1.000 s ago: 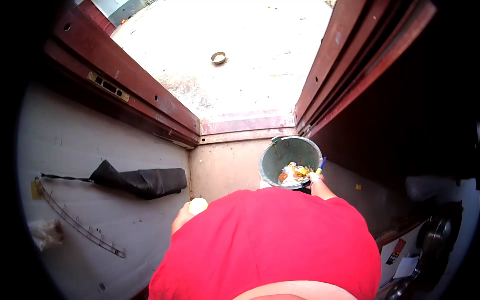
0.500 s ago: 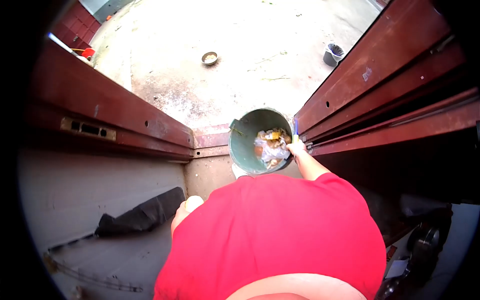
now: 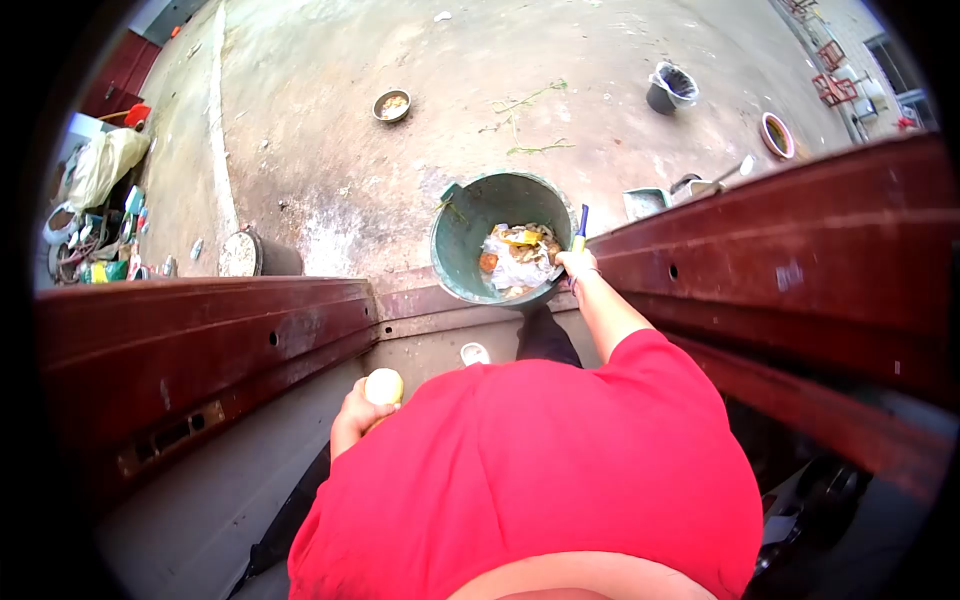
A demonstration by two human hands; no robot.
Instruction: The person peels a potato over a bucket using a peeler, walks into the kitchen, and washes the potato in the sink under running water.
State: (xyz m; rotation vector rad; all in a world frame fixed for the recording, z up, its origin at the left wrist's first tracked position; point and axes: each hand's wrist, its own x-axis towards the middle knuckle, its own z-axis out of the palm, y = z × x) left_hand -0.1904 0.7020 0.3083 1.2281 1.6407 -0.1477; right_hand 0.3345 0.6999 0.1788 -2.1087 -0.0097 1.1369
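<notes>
My right hand (image 3: 575, 265) is closed on the right edge of a large green bucket (image 3: 455, 262). A slim blue-and-yellow tool (image 3: 581, 230) sticks up from the same hand; its exact kind is unclear. Inside the bucket lie a crumpled clear plastic bag (image 3: 518, 272), a yellow wrapper (image 3: 520, 237) and food scraps. Low at my left side, my left hand (image 3: 352, 415) is wrapped round a pale yellow, round fruit or vegetable (image 3: 384, 386), which looks peeled.
Red metal door frames (image 3: 250, 325) flank me on both sides, with a sill (image 3: 410, 310) under the bucket. Outside are a metal bowl (image 3: 392, 105), a lined black bin (image 3: 670, 90), a dustpan (image 3: 645, 203), a filled pail (image 3: 262, 254) and green stalks (image 3: 535, 100) on concrete.
I have moved forward through the doorway, carrying the bucket over the sill. More of the yard shows on both sides. Both hands keep their hold.
</notes>
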